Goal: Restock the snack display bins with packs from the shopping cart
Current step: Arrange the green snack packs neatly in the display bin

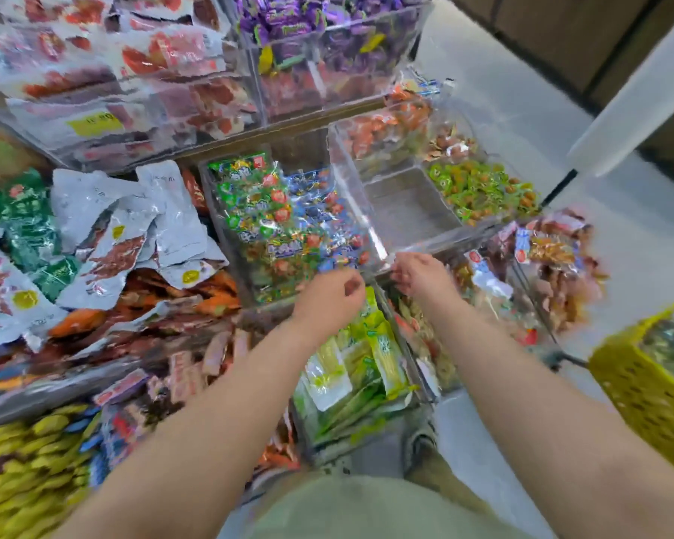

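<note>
Both my hands hang over the near rim of the candy bin (370, 231) in the middle of the display shelf, close together but not touching. My right hand (417, 276) droops with loosely curled fingers and I see nothing in it. My left hand (329, 289) is curled tighter, and through the blur I cannot tell whether it pinches a small pack or nothing. That bin looks well filled with mixed candy packs (285, 223), so I judge that part done. The empty compartment (409, 204) just beside it toward the shelf's right edge shows bare floor and seems the plainest gap left. The compartment of green packs (479, 188) beyond it is only partly full. The cart (639, 387) stands off the shelf's right edge, well apart from my hands, with greenish packs inside, so stock remains to move. The silver packs (133, 227) on the left half look heaped enough. Much is hard to read. The whole view is smeared, labels are illegible, the cart is cut off at the frame's edge, and my forearms hide the bins along the shelf's near edge.
</note>
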Demonstrator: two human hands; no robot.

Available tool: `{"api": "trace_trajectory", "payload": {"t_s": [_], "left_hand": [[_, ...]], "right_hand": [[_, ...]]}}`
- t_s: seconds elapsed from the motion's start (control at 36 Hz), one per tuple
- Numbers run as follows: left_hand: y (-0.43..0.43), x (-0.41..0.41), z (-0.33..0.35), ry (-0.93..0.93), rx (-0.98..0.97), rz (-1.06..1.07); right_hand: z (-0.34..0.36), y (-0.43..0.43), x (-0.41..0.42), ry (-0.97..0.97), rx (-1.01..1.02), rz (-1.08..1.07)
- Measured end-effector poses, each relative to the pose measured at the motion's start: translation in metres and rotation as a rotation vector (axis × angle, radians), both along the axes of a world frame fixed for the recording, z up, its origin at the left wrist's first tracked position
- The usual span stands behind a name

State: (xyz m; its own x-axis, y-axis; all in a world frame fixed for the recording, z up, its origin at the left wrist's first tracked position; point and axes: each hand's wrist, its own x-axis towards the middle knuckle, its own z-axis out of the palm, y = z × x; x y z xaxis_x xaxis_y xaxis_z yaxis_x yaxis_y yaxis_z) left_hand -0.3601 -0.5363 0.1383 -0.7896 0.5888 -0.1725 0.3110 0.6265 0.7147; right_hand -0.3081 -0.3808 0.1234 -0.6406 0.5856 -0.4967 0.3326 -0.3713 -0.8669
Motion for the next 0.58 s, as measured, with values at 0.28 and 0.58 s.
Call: {"api": "trace_trajectory", "payload": {"t_s": [0.28, 0.58], "left_hand": [[-0.006, 0.139, -0.111, -0.575, -0.459, -0.238], [-0.007, 0.223, -0.140, -0.695, -0.723, -0.120]], "right_hand": [[-0.095, -0.024, 0.241, -0.498, -0.192, -0.228], [-0.142, -0.054, 0.468, -0.769, -0.509, -0.391]]}}
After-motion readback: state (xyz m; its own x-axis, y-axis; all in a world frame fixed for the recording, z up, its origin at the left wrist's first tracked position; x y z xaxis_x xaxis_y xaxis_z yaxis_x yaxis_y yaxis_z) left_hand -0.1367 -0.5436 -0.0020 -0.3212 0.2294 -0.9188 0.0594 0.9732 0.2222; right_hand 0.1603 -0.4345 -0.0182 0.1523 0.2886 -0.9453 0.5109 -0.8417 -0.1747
